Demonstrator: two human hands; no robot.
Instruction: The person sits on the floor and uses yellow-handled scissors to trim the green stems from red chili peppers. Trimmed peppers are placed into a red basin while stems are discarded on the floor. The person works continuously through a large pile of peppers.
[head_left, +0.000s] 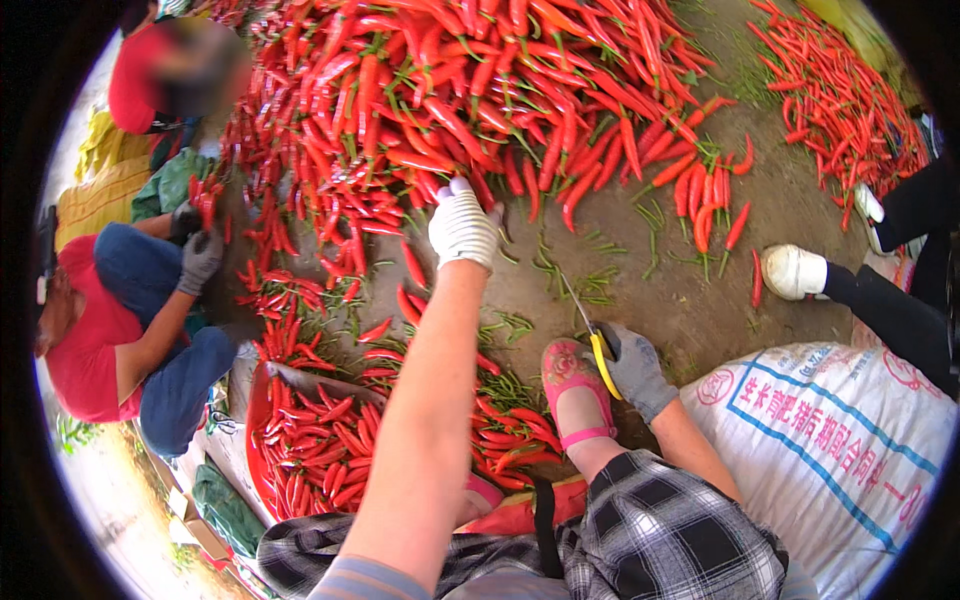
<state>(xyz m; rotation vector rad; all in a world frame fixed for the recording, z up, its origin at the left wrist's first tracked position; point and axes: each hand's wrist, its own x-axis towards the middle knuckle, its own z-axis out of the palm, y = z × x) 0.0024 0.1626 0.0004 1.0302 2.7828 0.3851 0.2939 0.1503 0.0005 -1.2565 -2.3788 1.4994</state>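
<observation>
My left hand, in a white striped glove, reaches forward to the near edge of a large heap of red chili peppers. Its fingertips are among the peppers, so whether they grip one is hidden. Down by my pink flowered shoe, my right hand wears a grey glove and holds scissors with yellow handles. The blades point forward, slightly apart from the heap. Cut green stems lie scattered on the ground near the blade tips.
A red container of peppers stands at lower left. A printed white woven sack bulges at right. On the left a seated person in grey gloves handles peppers; another person's white shoe rests at right, near a second pepper heap.
</observation>
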